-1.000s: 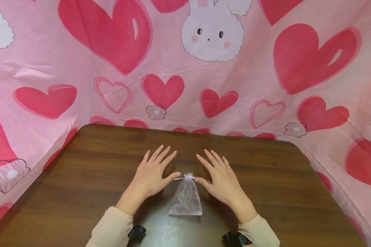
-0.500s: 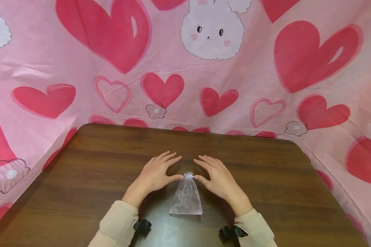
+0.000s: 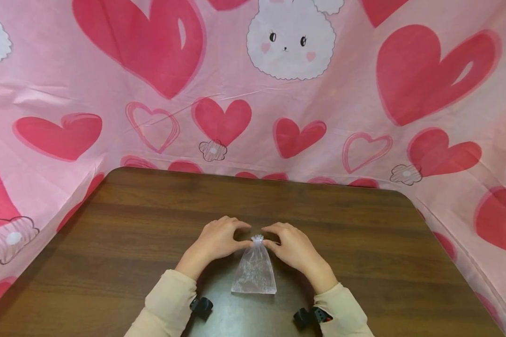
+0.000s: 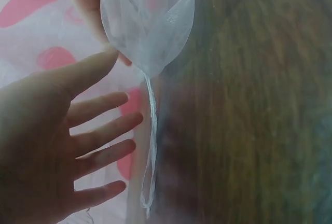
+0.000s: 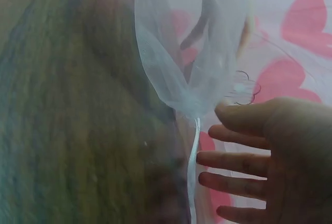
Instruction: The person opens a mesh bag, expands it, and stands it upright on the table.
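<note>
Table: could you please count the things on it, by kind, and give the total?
Mesh bag: 1
Hands, left hand and right hand: 2
Total: 3, all on the table.

Organza pouches: 1
Hands: 2, left hand, right hand
Tables: 1
Heart-print backdrop cloths: 1
Bunny faces in full view: 1

Both wrist views are blurred: the worktop grain smears, and the mesh pouch is cut off by the top edge, so its contents cannot be told
</note>
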Tool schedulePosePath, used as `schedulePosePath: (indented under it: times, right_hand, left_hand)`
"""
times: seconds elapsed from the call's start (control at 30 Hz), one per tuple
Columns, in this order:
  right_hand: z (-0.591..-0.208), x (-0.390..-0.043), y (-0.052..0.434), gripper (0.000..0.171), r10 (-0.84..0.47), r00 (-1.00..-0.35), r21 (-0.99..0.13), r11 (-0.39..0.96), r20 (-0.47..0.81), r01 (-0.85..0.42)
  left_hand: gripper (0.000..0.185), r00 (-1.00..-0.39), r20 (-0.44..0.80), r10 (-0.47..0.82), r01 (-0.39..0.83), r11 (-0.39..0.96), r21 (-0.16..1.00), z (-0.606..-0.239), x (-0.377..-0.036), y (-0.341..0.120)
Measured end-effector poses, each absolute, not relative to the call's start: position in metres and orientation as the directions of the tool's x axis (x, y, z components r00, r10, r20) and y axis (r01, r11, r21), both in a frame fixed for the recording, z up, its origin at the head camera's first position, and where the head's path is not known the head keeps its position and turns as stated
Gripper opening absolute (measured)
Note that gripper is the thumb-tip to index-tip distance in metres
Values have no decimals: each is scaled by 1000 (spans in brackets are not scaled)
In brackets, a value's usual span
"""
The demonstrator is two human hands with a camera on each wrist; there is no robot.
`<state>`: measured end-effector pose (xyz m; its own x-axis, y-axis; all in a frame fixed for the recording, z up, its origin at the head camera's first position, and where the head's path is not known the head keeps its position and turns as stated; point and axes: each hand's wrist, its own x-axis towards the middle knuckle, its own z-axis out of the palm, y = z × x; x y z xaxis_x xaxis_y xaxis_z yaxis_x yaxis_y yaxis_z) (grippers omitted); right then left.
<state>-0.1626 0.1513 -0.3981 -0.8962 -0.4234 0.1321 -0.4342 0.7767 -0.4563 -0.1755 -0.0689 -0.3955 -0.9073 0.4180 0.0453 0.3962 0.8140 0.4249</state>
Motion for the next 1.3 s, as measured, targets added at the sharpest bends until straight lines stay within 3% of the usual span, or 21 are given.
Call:
schedulePosePath:
  times: [0.27, 0.87, 1.3]
  right_hand:
    - [-402, -161, 146, 29, -435, -894, -440, 785, 108, -436]
    - [-404, -160, 140, 11, -394, -909, -440, 799, 134, -411]
    - [-389, -154, 140, 11, -368, -898, -483, 757, 241, -440]
  left_hand:
    - [39, -890, -5, 456, 408, 802, 435, -397, -177, -62]
    - [21, -906, 22, 422, 386, 805, 451, -400, -171, -55]
    - [26, -923, 29, 383, 322, 730, 603, -399, -163, -63]
